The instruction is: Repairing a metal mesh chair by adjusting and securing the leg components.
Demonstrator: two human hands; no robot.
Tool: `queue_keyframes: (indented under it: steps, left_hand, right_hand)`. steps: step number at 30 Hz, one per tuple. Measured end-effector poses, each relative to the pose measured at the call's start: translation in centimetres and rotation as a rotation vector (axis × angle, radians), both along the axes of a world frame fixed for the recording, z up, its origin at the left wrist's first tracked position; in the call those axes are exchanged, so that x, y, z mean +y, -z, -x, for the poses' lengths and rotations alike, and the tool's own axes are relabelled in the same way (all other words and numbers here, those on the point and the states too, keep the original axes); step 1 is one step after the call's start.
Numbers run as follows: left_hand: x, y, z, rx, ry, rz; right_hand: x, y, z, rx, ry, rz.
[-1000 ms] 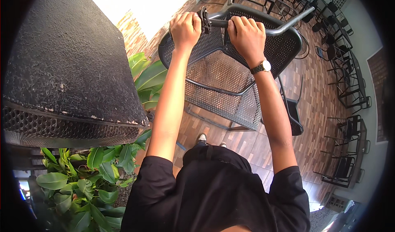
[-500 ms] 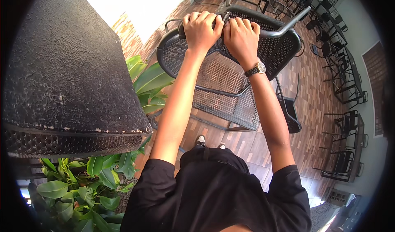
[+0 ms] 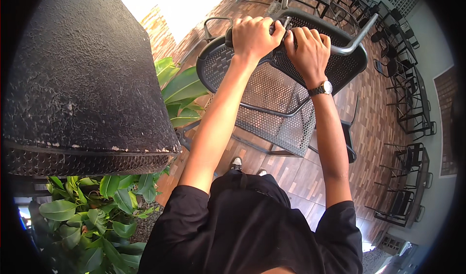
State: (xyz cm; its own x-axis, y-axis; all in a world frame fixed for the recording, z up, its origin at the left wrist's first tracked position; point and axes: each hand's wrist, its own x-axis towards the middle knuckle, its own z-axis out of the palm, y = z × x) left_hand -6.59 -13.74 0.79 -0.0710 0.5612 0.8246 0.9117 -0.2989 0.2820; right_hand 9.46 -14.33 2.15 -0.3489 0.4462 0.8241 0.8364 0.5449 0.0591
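Left fingers (image 3: 256, 22) and right fingers (image 3: 311, 35) curled over bent metal tube (image 3: 358, 43) of black perforated chair (image 3: 348, 62), chair just under fingers, punched-sheet counter (image 3: 279, 127) lower, broad glossy leaves (image 3: 183, 88) left of fingers.

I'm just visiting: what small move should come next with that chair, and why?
Perhaps slide the right hand slightly rightward along the metal tube of the black chair: the left hand sits close beside the right one, while the tube lies uncovered farther right.

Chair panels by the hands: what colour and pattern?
The chair panels are black, pierced with many small holes; the head view shows them best.
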Motion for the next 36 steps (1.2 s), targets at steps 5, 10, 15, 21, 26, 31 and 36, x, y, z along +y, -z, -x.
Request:
queue_keyframes:
  steps: [5,10,15,21,26,31,36]
  left_hand:
    - [-0.9,-0.3,-3.6,-0.013,0.002,0.135]
    - [-1.3,0.7,-3.1,-0.005,-0.010,-0.048]
    - [-2.6,4.1,-0.4,-0.124,-0.113,-0.117]
    - [-3.7,4.5,-1.6,-0.127,-0.203,-0.035]
    - [-3.8,3.6,-1.3,-0.109,-0.172,-0.078]
    - [-4.9,5.2,2.7,-0.289,-0.125,0.051]
    - [-5.8,9.4,5.9,-0.482,-0.182,0.034]
  right_hand:
    - [-0.1,0.5,-3.7,-0.010,0.015,0.011]
    - [0.2,0.2,-4.7,0.030,-0.007,0.029]
    - [-0.6,-0.1,-5.8,0.047,0.036,0.044]
    - [-1.6,0.0,-4.8,0.030,0.003,0.060]
    - [-1.9,-0.1,-0.7,-0.032,-0.061,0.115]
    - [-2.4,0.9,0.1,0.017,-0.122,0.000]
    - [-2.8,0.5,0.8,0.023,-0.132,0.013]
